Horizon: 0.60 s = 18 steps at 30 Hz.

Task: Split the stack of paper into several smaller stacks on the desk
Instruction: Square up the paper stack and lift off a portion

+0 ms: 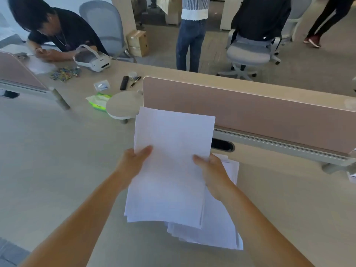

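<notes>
White paper in two batches.
The sheaf of white paper point(171, 160) is raised and tilted, its edges slightly fanned; the lower stack point(208, 234) lies flat on the desk point(57, 151) beneath it, offset rightward and loosely squared.

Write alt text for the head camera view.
The left hand and right hand grip a batch of white sheets by its side edges above a pale desk. Another paper pile lies on the desk underneath, before a pink divider panel.

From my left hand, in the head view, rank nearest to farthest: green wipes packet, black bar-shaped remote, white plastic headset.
1. Green wipes packet, ahead-left of the left hand.
2. Black bar-shaped remote, farther back.
3. White plastic headset, farthest, back left.
</notes>
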### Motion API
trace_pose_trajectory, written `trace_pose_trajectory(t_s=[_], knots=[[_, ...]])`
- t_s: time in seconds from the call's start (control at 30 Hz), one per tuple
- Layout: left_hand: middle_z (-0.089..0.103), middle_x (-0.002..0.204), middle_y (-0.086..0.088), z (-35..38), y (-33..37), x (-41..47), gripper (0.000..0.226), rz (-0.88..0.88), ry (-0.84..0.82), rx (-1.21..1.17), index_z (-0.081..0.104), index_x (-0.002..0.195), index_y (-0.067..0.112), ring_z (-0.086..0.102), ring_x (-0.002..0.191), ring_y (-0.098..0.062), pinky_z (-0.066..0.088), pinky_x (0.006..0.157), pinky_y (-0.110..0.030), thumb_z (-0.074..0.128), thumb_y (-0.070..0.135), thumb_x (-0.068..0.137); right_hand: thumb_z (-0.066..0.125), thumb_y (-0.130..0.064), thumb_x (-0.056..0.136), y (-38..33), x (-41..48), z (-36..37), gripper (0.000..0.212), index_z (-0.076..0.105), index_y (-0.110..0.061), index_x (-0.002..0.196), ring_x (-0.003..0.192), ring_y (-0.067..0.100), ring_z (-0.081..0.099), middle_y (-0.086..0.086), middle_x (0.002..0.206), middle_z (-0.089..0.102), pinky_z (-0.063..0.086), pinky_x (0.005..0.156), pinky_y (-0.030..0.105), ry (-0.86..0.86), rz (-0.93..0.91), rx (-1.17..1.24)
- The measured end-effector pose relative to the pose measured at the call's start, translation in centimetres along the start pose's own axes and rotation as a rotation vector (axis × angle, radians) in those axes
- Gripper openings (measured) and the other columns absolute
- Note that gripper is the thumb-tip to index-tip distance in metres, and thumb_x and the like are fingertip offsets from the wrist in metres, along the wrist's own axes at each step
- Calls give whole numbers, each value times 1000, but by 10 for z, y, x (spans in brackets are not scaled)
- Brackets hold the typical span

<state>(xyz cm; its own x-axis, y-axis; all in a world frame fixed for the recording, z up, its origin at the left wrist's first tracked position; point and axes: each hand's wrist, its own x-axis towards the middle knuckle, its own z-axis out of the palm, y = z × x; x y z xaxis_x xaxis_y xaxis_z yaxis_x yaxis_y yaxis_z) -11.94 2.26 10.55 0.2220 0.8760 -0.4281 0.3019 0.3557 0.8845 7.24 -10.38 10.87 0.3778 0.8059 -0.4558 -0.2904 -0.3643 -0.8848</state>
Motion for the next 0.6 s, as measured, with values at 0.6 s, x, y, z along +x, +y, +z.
trace_pose_trajectory(t_s=[0.6], knots=[[71,107,-17,147,-100,31,38,-135,-82,541,66,113,4,66,102,-35,53,82,-37,53,36,96,46,-14,93,104,56,-92,15,58,-7,89,73,26,53,10,86,56,39,59,27,390,316,-488]])
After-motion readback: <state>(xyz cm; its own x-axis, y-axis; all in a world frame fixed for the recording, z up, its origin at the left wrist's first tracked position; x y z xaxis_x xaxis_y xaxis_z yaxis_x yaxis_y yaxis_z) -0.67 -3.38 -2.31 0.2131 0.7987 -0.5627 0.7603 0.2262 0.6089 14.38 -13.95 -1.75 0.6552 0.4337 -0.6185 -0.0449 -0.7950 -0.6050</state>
